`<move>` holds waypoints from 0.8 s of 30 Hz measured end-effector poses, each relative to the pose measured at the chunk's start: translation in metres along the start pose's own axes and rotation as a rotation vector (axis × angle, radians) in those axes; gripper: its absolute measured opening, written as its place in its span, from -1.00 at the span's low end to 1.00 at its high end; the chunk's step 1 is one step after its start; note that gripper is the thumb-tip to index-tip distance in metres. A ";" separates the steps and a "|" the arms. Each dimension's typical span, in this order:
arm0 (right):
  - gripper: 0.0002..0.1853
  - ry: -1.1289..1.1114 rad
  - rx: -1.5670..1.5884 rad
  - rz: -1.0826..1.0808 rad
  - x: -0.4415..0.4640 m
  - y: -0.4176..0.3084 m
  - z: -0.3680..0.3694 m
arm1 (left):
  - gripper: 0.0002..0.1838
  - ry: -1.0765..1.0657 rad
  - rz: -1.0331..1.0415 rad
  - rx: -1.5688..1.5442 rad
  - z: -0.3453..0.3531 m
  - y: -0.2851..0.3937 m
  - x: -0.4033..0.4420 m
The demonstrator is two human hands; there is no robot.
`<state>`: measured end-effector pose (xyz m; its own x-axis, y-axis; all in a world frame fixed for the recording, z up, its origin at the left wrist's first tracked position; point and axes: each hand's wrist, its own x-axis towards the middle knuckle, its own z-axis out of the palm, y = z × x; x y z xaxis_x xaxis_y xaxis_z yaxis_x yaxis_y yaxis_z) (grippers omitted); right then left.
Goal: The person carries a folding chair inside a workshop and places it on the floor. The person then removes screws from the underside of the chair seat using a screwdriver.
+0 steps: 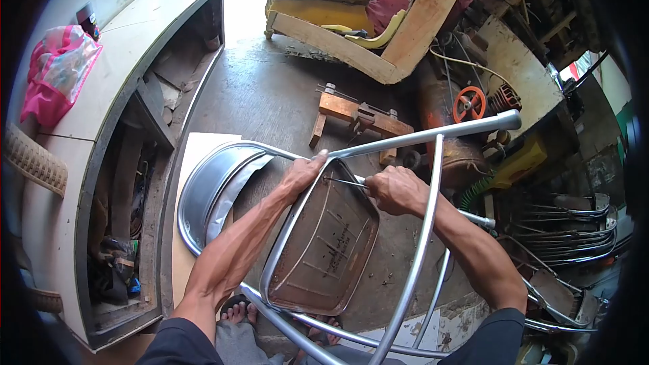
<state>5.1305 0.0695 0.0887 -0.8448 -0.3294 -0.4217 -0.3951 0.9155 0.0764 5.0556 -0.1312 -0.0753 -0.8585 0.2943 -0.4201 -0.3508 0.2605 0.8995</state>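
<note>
A metal chair lies tipped over in front of me, with the underside of its brown seat [324, 243] facing up. My left hand [305, 174] is closed around the tubular chair frame [399, 140] at the seat's upper corner. In my right hand [397, 191] is a screwdriver [348, 182], its handle mostly hidden by the fingers. The thin shaft points left, and its tip is at the seat's upper left corner, close to my left hand. The rounded backrest [213, 186] is on the left, over a pale board [181, 230].
A low wooden stand [365, 113] is on the floor ahead, with an air compressor [449, 122] right of it. A stripped armchair frame [338, 37] stands at the back. Stacked metal chair frames [568, 230] fill the right side. A long counter [128, 34] runs along the left.
</note>
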 end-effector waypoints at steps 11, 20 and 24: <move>-0.81 0.596 -0.555 -0.217 -0.018 -0.011 0.030 | -0.41 -0.035 0.118 0.138 0.002 0.011 -0.013; -0.77 0.532 -0.386 -0.146 -0.018 -0.004 0.030 | -0.46 -0.032 0.111 0.057 0.004 0.007 -0.013; -0.78 0.442 -0.381 -0.085 -0.013 0.003 0.027 | -0.33 -0.054 0.066 -0.011 0.003 0.000 -0.007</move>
<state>5.1502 0.0825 0.0701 -0.8425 -0.5378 -0.0297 -0.5004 0.7611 0.4128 5.0624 -0.1301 -0.0724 -0.8586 0.3598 -0.3650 -0.2980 0.2290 0.9267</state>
